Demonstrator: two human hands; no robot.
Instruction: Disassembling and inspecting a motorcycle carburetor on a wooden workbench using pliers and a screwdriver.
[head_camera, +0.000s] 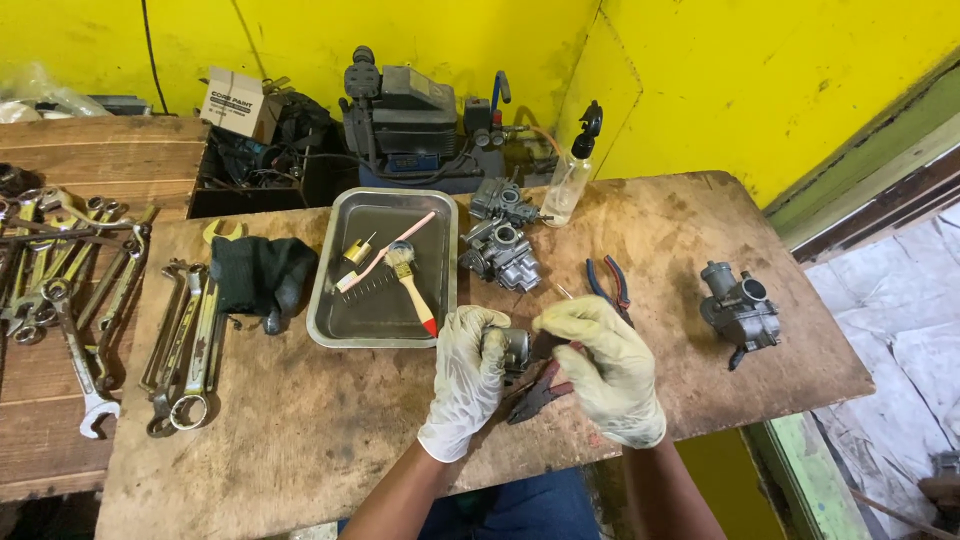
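Both hands wear pale gloves: the left hand (466, 375) is wrapped around a small grey metal carburettor part (510, 347), held just above the wooden table (300, 420), while the right hand (605, 365) has its fingers pressed together, pinching at that same part's side (what exactly sits between those fingertips I cannot tell). Red-handled pliers (540, 392) lie right under the hands, a steel tray (340, 300) with a brush (412, 285) sits just beyond, and another carburettor (740, 310) stands well apart to the right.
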